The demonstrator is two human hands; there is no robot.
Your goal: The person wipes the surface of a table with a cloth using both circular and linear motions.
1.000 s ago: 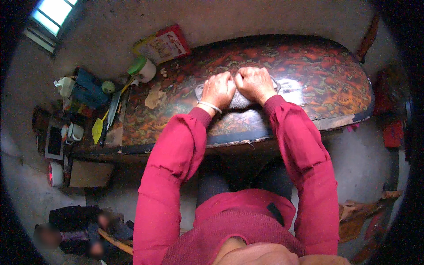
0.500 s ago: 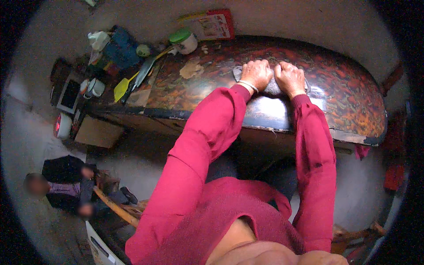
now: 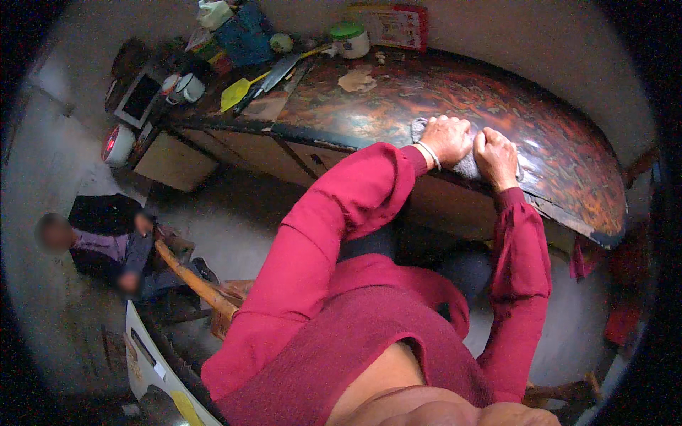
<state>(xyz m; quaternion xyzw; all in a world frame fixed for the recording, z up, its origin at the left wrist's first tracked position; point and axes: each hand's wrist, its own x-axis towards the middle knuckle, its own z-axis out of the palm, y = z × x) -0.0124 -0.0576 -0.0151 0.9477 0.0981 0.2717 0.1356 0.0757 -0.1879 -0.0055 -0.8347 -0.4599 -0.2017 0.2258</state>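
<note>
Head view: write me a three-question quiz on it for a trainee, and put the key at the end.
1. True or false: the left hand and the right hand are both on the grey cloth.

2. Choose one: what colour is the lid of the jar?
A. Red
B. Green
C. Black

3. Fill in: the pale bracelet is worn on the ____ wrist.

Key: 1. True. 2. B. 3. Left.
</note>
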